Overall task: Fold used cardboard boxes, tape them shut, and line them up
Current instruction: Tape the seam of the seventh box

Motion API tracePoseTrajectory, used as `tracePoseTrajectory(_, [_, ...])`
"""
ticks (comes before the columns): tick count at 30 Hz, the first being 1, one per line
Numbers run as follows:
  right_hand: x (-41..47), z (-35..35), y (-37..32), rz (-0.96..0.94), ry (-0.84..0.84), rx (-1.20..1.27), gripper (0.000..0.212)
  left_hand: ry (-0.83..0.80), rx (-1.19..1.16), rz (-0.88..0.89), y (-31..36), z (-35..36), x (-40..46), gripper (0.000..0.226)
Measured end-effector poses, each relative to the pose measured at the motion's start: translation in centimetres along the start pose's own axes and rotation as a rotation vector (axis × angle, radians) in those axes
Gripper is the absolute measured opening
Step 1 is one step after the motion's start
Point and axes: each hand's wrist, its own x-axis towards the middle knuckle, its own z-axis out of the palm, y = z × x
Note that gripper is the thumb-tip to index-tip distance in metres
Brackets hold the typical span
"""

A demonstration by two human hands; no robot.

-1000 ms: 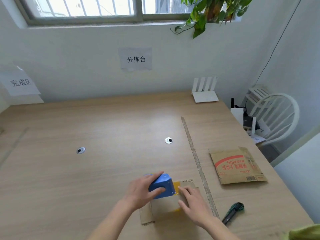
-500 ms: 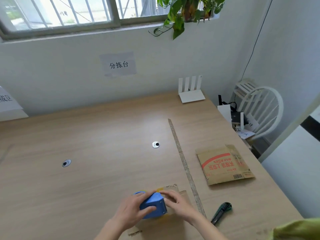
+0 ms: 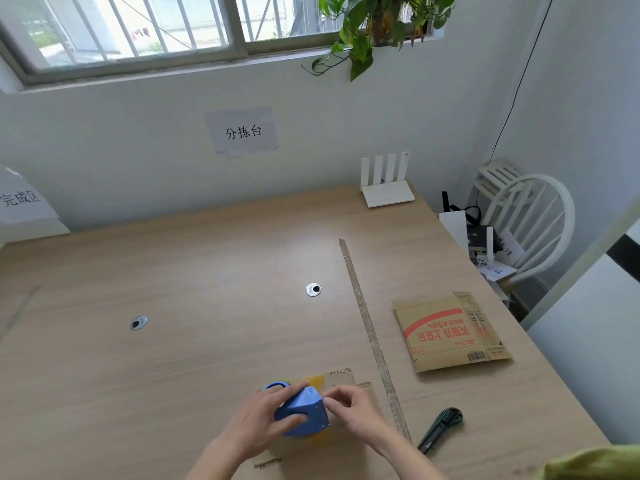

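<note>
Cardboard box [image 3: 341, 434], flattened and plain brown, lay at the near edge of the wooden bench [image 3: 207, 306], partly hidden under both hands, with a patch of yellowish tape [image 3: 317, 381] showing on its far part. The left hand [image 3: 263, 419] gripped a blue tape dispenser [image 3: 303, 412] that sat on top of the box, fingers curled over its far side and thumb pressed against its near face. The right hand [image 3: 353, 408] was just right of the dispenser, its fingers bent and the fingertips pinched together at the dispenser's right edge; what they held was too small to tell, possibly the tape end.

A second flattened box [image 3: 450, 332], printed with a red band and red characters, lay well apart to the right on the bench. A long thin strip [image 3: 372, 336] ran from far to near between the two boxes. A black and green utility knife [image 3: 440, 429] lay near the right hand, just right of the strip's near end. Two round metal grommets [image 3: 313, 289] were set in the bench top. A white router [image 3: 386, 188] stood at the far edge against the wall, under a paper sign [image 3: 242, 131], and a white chair [image 3: 519, 223] stood beyond the bench's right side.
</note>
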Motion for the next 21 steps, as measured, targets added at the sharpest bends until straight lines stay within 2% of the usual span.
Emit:
tracePoseTrajectory(5, [0.0,-0.4,-0.1,0.032,0.060,0.058,0.008,-0.011,0.008,-0.015,0.2,-0.4,0.0,0.055])
tracePoseTrajectory(8, [0.0,-0.4,-0.2,0.040,0.090,0.047,0.009,-0.007,0.038,-0.061,-0.3,-0.7,0.1,0.067])
tracePoseTrajectory(12, [-0.4,-3.4,0.9,0.074,0.281,0.095,0.010,-0.038,0.198,-0.160,-2.7,-1.8,-0.9,0.068])
tracePoseTrajectory(16, [-1.0,-5.8,3.2,0.133,0.205,-0.008,0.008,-0.058,0.252,-0.183,-2.7,-2.6,-0.9,0.060])
tracePoseTrajectory(21, [-1.0,-5.6,3.8,0.201,0.243,0.092,0.010,-0.038,0.264,-0.186,-1.3,-1.8,0.3,0.050])
